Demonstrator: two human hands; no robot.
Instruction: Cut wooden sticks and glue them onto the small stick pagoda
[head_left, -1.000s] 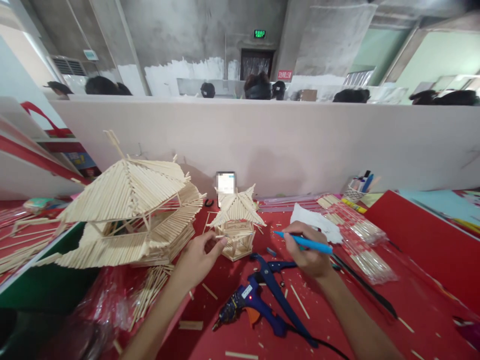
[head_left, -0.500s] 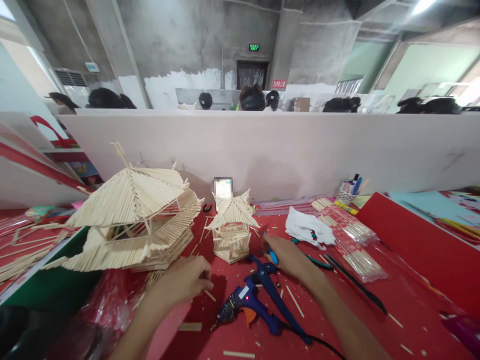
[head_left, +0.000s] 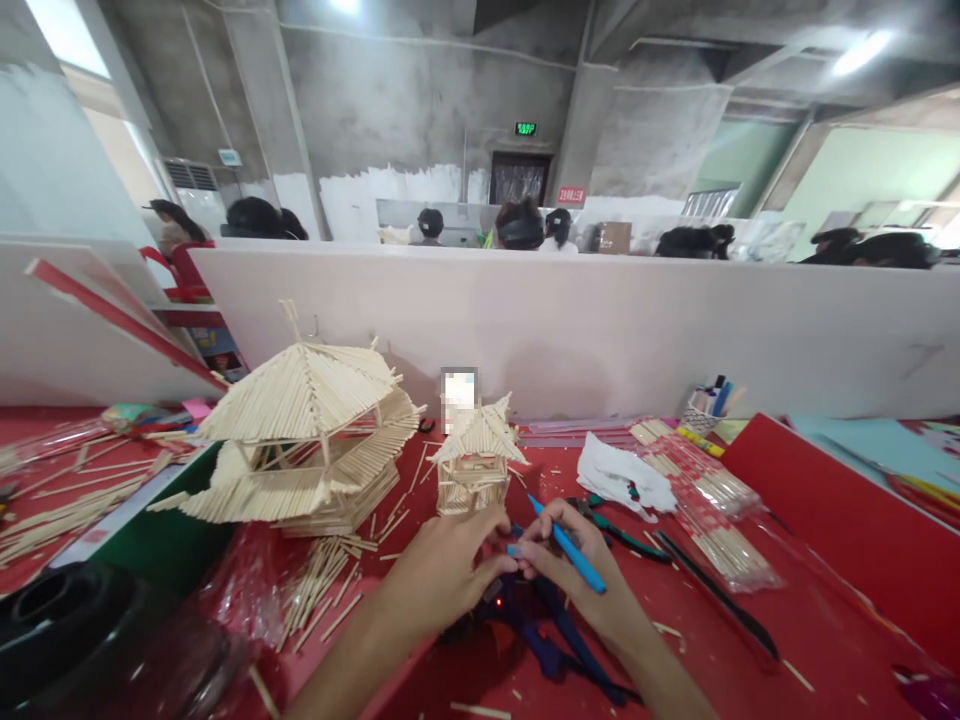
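My left hand (head_left: 444, 575) and my right hand (head_left: 564, 565) meet over the red table (head_left: 750, 660), just in front of a small stick pavilion (head_left: 478, 455). My right hand is closed around a blue pen-like tool (head_left: 566, 544). My left hand's fingers pinch at a small piece between the two hands; what it is I cannot make out. A blue glue gun (head_left: 551, 645) lies under both hands, mostly hidden. A large stick pavilion (head_left: 304, 440) stands to the left.
Loose sticks (head_left: 322, 580) lie by the big pavilion. Packets of sticks (head_left: 709, 505), a white crumpled cloth (head_left: 622, 475), pliers (head_left: 622, 535) and a pen cup (head_left: 705, 410) sit right. A white partition (head_left: 600, 320) backs the table; other people's heads show beyond.
Both hands came together in front of the small pavilion, over the glue gun. The right hand raised the blue tool again. The camera tilted and shifted slightly.
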